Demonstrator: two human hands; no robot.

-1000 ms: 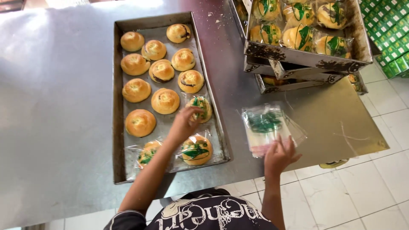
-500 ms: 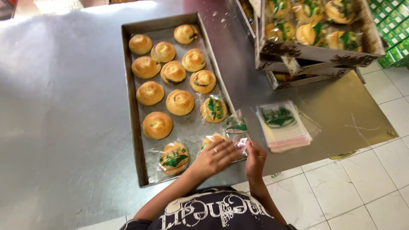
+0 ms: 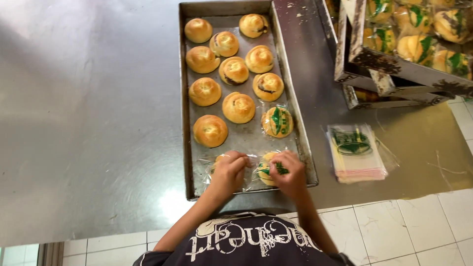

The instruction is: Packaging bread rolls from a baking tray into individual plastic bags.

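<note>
My left hand (image 3: 229,172) and right hand (image 3: 289,172) both pinch a clear bag (image 3: 253,172) with a bun inside, held between them at the near end of the baking tray (image 3: 183,123). My fingers hide most of that bun. Bare buns (image 3: 238,107) fill the tray beyond, and a stack of empty bags (image 3: 355,153) lies on the worktop (image 3: 88,123) to my right.

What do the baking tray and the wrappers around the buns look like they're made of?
The baking tray looks like dull grey metal, judging by its scuffed, stained surface and folded rim. The wrappers, such as on the wrapped bun, seem to be thin clear plastic film with a green print; they crinkle and show glossy highlights.
</note>
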